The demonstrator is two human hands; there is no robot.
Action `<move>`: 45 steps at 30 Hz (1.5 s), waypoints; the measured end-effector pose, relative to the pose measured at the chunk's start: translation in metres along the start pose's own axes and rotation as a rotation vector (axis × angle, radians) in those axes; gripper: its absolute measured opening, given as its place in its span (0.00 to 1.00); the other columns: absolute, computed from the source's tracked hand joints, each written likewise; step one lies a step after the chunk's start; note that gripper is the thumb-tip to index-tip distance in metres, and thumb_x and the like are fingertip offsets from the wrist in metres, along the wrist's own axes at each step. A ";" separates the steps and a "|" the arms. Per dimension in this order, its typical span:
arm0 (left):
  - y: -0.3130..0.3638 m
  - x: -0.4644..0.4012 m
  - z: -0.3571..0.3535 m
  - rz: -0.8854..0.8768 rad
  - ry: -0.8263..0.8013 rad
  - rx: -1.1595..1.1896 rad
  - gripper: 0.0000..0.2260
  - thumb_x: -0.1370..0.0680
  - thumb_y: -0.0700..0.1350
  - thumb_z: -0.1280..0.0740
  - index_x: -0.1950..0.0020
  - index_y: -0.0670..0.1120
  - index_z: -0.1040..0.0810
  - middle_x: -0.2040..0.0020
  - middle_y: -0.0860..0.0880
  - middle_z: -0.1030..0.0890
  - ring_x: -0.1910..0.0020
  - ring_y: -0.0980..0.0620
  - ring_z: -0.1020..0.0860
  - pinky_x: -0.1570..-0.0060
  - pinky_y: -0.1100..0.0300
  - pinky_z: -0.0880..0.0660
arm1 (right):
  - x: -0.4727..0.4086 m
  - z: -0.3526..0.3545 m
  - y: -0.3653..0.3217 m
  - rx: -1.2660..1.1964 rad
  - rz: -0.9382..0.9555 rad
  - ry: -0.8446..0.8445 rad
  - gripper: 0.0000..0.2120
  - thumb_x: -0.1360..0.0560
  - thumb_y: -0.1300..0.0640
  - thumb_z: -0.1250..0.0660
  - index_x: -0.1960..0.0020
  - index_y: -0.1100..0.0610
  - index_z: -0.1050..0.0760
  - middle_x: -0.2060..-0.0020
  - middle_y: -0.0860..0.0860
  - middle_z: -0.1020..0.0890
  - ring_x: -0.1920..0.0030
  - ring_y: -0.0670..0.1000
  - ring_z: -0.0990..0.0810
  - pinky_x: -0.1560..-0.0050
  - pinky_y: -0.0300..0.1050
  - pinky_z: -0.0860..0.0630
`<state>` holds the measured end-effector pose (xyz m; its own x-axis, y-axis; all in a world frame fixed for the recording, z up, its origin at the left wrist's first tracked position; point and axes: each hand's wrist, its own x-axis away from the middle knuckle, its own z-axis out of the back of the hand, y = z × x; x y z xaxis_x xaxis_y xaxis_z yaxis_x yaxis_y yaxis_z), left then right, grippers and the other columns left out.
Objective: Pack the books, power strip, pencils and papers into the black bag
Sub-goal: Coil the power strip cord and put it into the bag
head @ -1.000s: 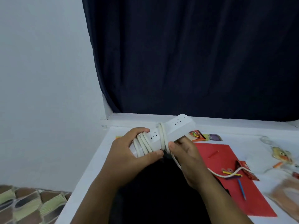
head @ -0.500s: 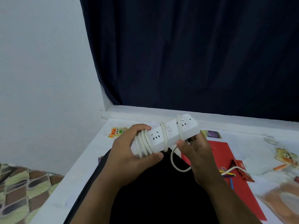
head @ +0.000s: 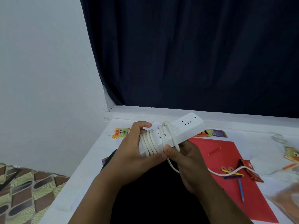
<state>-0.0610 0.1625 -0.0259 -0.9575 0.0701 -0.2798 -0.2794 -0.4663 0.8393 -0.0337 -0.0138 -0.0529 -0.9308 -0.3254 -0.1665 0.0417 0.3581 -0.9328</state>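
I hold a white power strip above the black bag. My left hand grips its near end, where several turns of its white cord are wound round it. My right hand pinches the cord just under the strip; the loose tail trails right over a red paper. A blue pencil and some short coloured pencils lie on that paper. The bag's opening is hidden under my arms.
A white table ends at its left edge beside a white wall. A dark curtain hangs behind. Small packets lie at the back left, a red wrapper and plastic sleeves at the right.
My right hand has brought another loop of cord round the strip and come back under it. The loose tail is shorter. The view has tilted a little.
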 end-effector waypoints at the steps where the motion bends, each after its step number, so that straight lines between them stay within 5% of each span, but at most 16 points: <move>1: -0.001 -0.001 0.001 -0.002 -0.022 -0.005 0.36 0.35 0.61 0.21 0.34 0.62 0.37 0.46 0.59 0.25 0.49 0.59 0.22 0.53 0.63 0.21 | 0.000 -0.001 0.001 -0.058 -0.004 -0.013 0.33 0.35 0.48 0.19 0.36 0.62 0.23 0.42 0.62 0.18 0.41 0.63 0.18 0.41 0.58 0.21; 11: -0.010 -0.007 0.009 -0.083 -0.097 -0.018 0.30 0.28 0.64 0.31 0.31 0.74 0.42 0.41 0.62 0.26 0.43 0.58 0.26 0.48 0.71 0.27 | -0.007 0.000 0.000 -0.041 0.043 0.095 0.34 0.36 0.51 0.19 0.36 0.63 0.25 0.43 0.61 0.17 0.41 0.61 0.18 0.43 0.52 0.20; 15: -0.013 -0.010 0.009 -0.105 -0.105 -0.011 0.28 0.27 0.67 0.34 0.29 0.72 0.40 0.38 0.68 0.29 0.38 0.60 0.28 0.43 0.72 0.28 | -0.006 -0.001 -0.002 0.024 0.014 0.097 0.24 0.32 0.58 0.23 0.38 0.62 0.23 0.47 0.58 0.15 0.44 0.58 0.16 0.48 0.46 0.18; 21: -0.018 -0.014 0.005 -0.123 -0.088 0.011 0.25 0.25 0.64 0.36 0.32 0.55 0.29 0.41 0.56 0.21 0.43 0.51 0.22 0.45 0.52 0.22 | -0.011 0.001 0.000 0.111 -0.046 0.068 0.26 0.33 0.57 0.21 0.37 0.60 0.23 0.46 0.57 0.15 0.44 0.57 0.16 0.43 0.53 0.20; 26: -0.023 -0.015 0.004 -0.107 -0.069 -0.010 0.24 0.25 0.64 0.36 0.34 0.53 0.27 0.45 0.55 0.20 0.47 0.50 0.21 0.49 0.54 0.22 | -0.014 -0.003 0.007 0.138 -0.053 0.069 0.33 0.38 0.52 0.18 0.37 0.59 0.23 0.46 0.57 0.15 0.44 0.58 0.16 0.41 0.59 0.21; 30: -0.023 -0.014 0.006 -0.070 -0.061 0.029 0.26 0.26 0.65 0.36 0.30 0.56 0.27 0.38 0.58 0.20 0.39 0.54 0.22 0.41 0.59 0.24 | -0.014 -0.007 0.008 0.172 -0.029 0.075 0.30 0.40 0.53 0.19 0.39 0.58 0.21 0.49 0.56 0.14 0.47 0.57 0.15 0.42 0.58 0.20; 36: -0.021 -0.015 0.010 0.020 0.022 0.078 0.21 0.32 0.65 0.33 0.42 0.58 0.24 0.55 0.55 0.20 0.57 0.51 0.21 0.60 0.59 0.23 | -0.013 -0.011 0.012 0.201 0.068 0.038 0.26 0.39 0.50 0.17 0.43 0.54 0.19 0.49 0.56 0.14 0.46 0.56 0.15 0.41 0.60 0.21; 39: -0.021 -0.015 0.010 0.023 0.102 0.179 0.19 0.33 0.62 0.34 0.45 0.57 0.23 0.57 0.49 0.21 0.58 0.46 0.22 0.60 0.53 0.24 | -0.014 -0.004 0.012 0.411 0.080 0.037 0.35 0.42 0.33 0.22 0.40 0.46 0.22 0.45 0.47 0.15 0.42 0.48 0.18 0.41 0.51 0.22; 41: -0.024 -0.018 0.011 0.049 0.153 0.275 0.19 0.33 0.59 0.33 0.46 0.54 0.22 0.55 0.44 0.20 0.55 0.38 0.20 0.54 0.42 0.23 | -0.015 0.006 0.008 0.612 0.073 0.021 0.32 0.38 0.25 0.30 0.39 0.39 0.25 0.45 0.41 0.17 0.43 0.42 0.19 0.42 0.46 0.23; 43: -0.027 -0.020 0.011 0.100 0.162 0.341 0.20 0.34 0.58 0.34 0.45 0.53 0.21 0.53 0.40 0.20 0.53 0.32 0.20 0.53 0.39 0.23 | -0.015 0.011 0.001 0.663 0.101 -0.007 0.22 0.27 0.30 0.37 0.42 0.43 0.23 0.50 0.42 0.16 0.49 0.40 0.18 0.49 0.39 0.23; 45: -0.028 -0.021 0.009 0.148 0.154 0.357 0.18 0.34 0.58 0.36 0.47 0.54 0.22 0.55 0.40 0.20 0.57 0.36 0.20 0.60 0.47 0.26 | -0.016 0.011 -0.006 0.605 0.143 0.023 0.17 0.22 0.38 0.40 0.51 0.49 0.20 0.59 0.44 0.17 0.64 0.38 0.21 0.62 0.29 0.29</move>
<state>-0.0339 0.1822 -0.0396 -0.9750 -0.1197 -0.1873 -0.1725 -0.1241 0.9772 -0.0149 -0.0201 -0.0480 -0.9082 -0.2896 -0.3022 0.3584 -0.1650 -0.9189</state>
